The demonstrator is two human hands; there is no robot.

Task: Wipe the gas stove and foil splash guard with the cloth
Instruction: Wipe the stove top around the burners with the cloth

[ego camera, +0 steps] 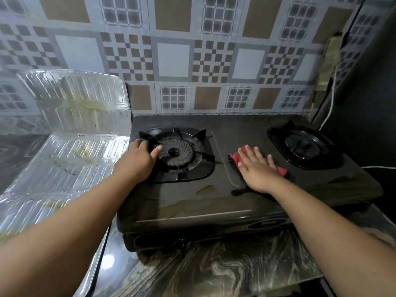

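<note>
Foil of the splash guard (70,133) stands at nine o'clock from the stove (235,189), one panel upright, the others lying nearly flat toward the person, all streaked with yellowish grease. It looks thin and light, so a firm push with the cloth would likely crumple it or slide it off the counter (214,273); it would probably need a steadying hand when its turn comes.

At the stove's ten o'clock, the left hand (139,155) rests on the near-left side of the left burner (174,153). Its fingers are loosely bent and close together, the thumb reaching toward the burner ring; they appear to rest on the pan support rather than grip it, though the contact is partly hidden. The support's prongs are loose-looking parts: leaning on them could shift the grate or catch the cloth later.

Toward the front, at six o'clock, a greasy smear (205,188) still marks the dark top; wiping through it may only spread it.

Between the burners, near the stove's centre, the right hand (255,168) lies palm-down, fingers straight and slightly spread, pressing the red cloth (280,170) flat against the top. The forearm comes in low from five o'clock. The right burner (304,144) sits just beyond, at two o'clock; a wide sweep could snag the cloth on its support.
</note>
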